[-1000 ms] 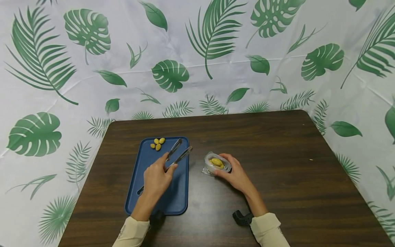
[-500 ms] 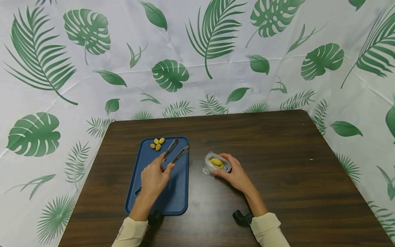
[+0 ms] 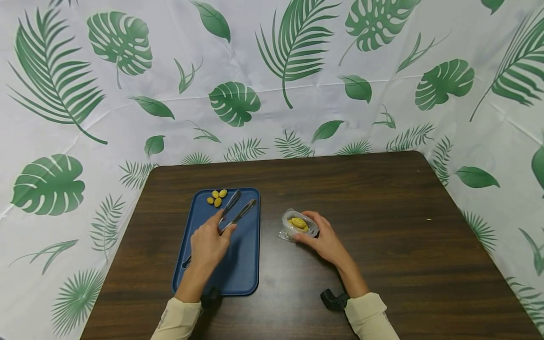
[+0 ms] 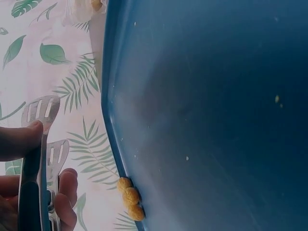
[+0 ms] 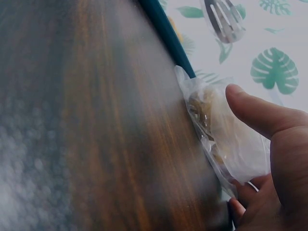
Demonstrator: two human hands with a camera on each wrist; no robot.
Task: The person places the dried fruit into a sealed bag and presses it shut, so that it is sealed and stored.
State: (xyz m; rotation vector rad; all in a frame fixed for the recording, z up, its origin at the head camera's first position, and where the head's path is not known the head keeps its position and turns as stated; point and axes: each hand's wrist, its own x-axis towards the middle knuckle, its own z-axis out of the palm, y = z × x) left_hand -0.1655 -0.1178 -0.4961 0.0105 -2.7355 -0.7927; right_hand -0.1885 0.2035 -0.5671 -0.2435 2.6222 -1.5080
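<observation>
My left hand grips a pair of metal tongs above the blue tray; their slotted tips stand apart with nothing between them. Several small yellow-brown round pieces, nut-like or snack-like, lie at the tray's far left corner; three show in the left wrist view. Right of the tray, my right hand holds a small clear plastic container by its side, thumb at the near edge and fingers at the far one. Inside it rest a few yellow pieces, and crinkled clear film shows at its left.
A dark wood-grain table carries everything. Behind it hangs a white cloth printed with green leaves. A tiny yellow scrap lies on the table at the right. Small crumbs dot the tray.
My left hand and the tongs have drifted left, away from the container and back over the tray. The right hand and the container have stayed in place.
</observation>
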